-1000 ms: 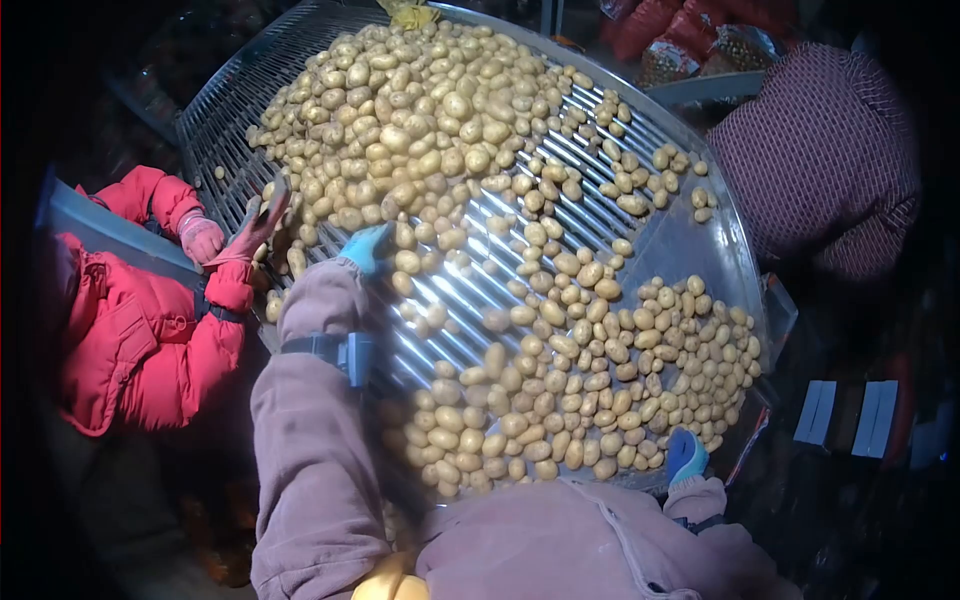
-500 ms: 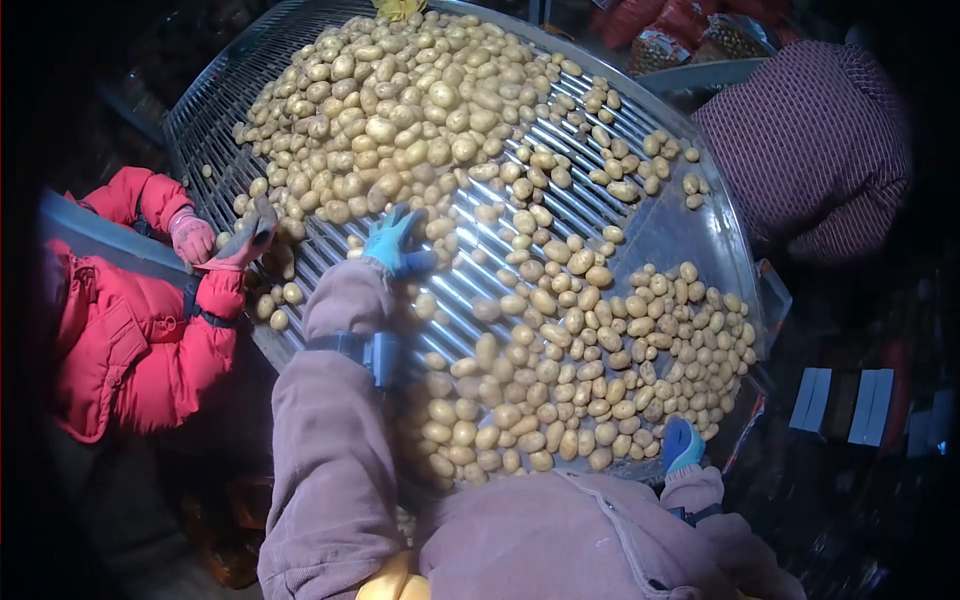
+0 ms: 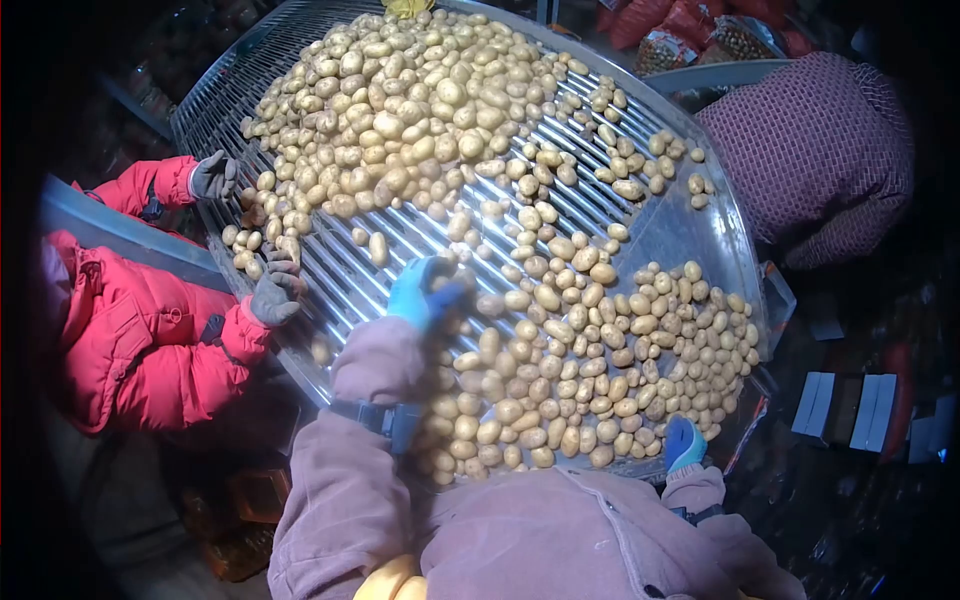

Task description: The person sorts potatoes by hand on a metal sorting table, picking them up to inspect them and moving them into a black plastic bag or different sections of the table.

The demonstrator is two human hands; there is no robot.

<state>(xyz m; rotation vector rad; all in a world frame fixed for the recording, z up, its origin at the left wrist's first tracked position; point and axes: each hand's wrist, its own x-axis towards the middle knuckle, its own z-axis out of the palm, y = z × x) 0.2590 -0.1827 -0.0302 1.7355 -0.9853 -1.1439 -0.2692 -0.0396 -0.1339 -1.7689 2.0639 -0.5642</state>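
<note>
My left hand [image 3: 420, 292], in a light-blue and dark-blue glove, reaches over the bare slats in the middle of the metal grate [image 3: 345, 270]. Its thumb stands apart from the fingers, and the hand is slightly blurred. Several loose potatoes [image 3: 490, 303] lie just right of it. My right hand [image 3: 685, 446], gloved in the same blue, rests at the near right edge, beside the spread of small potatoes [image 3: 690, 370]. How its fingers are bent does not show. A big heap of potatoes [image 3: 400, 110] covers the far part of the grate.
At the left, a co-worker in a red jacket [image 3: 150, 335] has two grey-gloved hands [image 3: 275, 295] by potatoes at the rim. Another person in a checked top [image 3: 810, 160] bends at the right. Red mesh bags [image 3: 690, 25] stand behind the raised metal rim [image 3: 735, 230].
My left hand has moved nearer and slightly right, away from the heap's edge. The co-worker's hands have separated, one now farther up the rim. My right hand stays in place.
</note>
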